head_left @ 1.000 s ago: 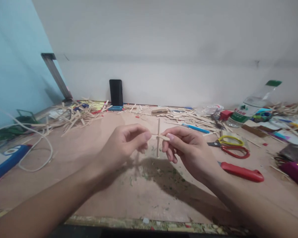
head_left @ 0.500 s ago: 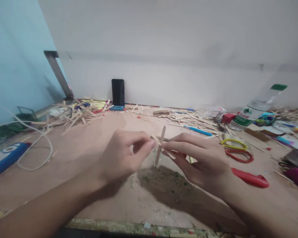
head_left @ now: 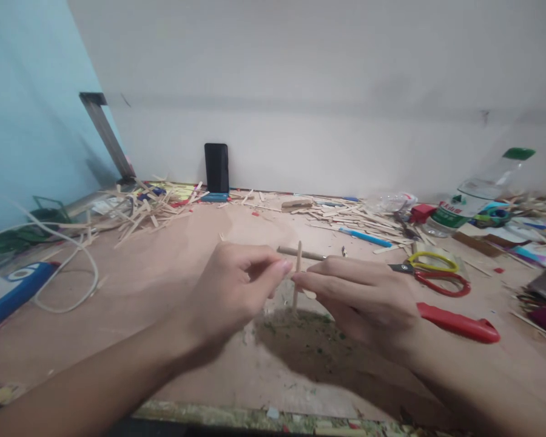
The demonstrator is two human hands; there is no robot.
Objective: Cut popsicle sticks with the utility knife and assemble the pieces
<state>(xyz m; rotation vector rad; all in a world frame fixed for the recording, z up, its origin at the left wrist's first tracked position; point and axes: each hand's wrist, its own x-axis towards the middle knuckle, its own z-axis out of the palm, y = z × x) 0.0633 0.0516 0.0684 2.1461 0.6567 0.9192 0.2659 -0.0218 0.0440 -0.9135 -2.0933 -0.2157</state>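
Small wooden sticks (head_left: 298,261) are held crossed between my two hands over the middle of the table. My left hand (head_left: 246,279) pinches one end, thumb and index finger pressed together. From the other side my right hand (head_left: 364,291) grips the sticks, one standing nearly upright at its fingertips and a rounded stick end (head_left: 309,294) showing below the fingers. A dark rod (head_left: 300,253) lies behind the sticks, partly hidden by my right hand. The join between the sticks is covered by fingers.
Scissors with yellow and red handles (head_left: 441,282) and a red-handled tool (head_left: 459,323) lie beside my right hand. Behind are stick piles (head_left: 139,212), a blue pen (head_left: 365,237), a phone (head_left: 216,168) and a leaning bottle (head_left: 471,197). A white cable (head_left: 64,309) curls at left.
The slanted stick at my left fingertips is now mostly hidden. The standing stick is more upright and slightly lower. My right fingers have closed in over the sticks, and the view has shifted slightly.
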